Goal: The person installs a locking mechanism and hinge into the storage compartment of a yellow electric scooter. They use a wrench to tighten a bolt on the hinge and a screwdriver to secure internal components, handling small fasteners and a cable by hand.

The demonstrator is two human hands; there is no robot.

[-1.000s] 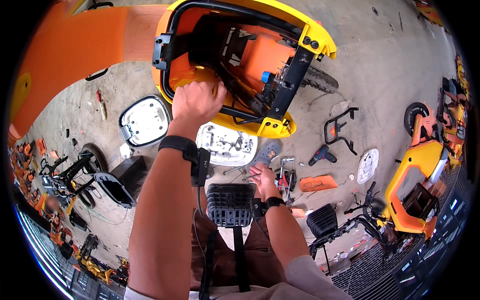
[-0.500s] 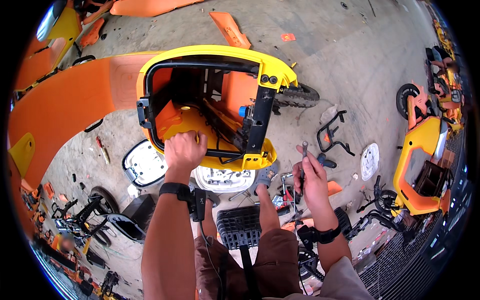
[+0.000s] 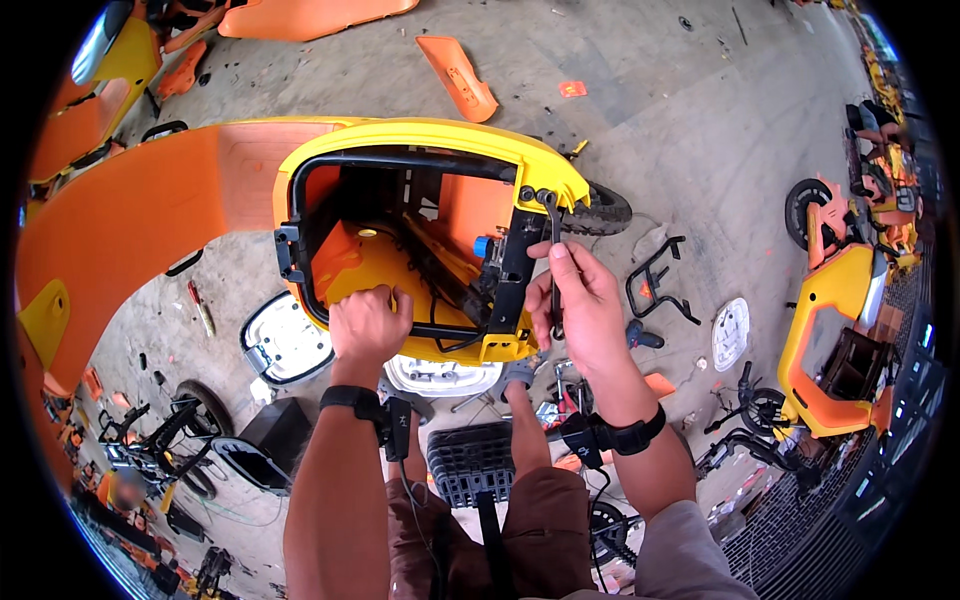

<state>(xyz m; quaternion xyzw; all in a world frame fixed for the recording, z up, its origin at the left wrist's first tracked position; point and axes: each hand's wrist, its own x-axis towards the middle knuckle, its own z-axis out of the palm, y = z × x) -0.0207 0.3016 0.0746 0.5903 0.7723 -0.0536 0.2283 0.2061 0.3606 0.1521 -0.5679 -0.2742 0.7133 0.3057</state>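
Observation:
In front of me stands an orange and yellow scooter body [image 3: 400, 132] with its seat opening bare, ringed by a black tube frame. My left hand [image 3: 371, 322] is closed over the near rim of that opening. A combination wrench [image 3: 556, 235] is held upright in my right hand [image 3: 583, 296], fingers wrapped round its shank. The wrench's upper end lies at the bolts [image 3: 528, 193] on the frame's far right corner; whether it is seated on one cannot be told. Inside the opening, a blue cap [image 3: 484, 246] shows beside black parts.
White seat pans [image 3: 288, 335] lie on the floor by the scooter's near side. To the right are a black bent-tube rack [image 3: 660, 280] and a power drill [image 3: 643, 335]. An orange panel [image 3: 457, 78] lies beyond. Another yellow scooter body [image 3: 832, 330] stands far right.
My right hand has moved left and away from me, bringing the wrench from beside the scooter up to the corner bolts. My left hand stays on the rim.

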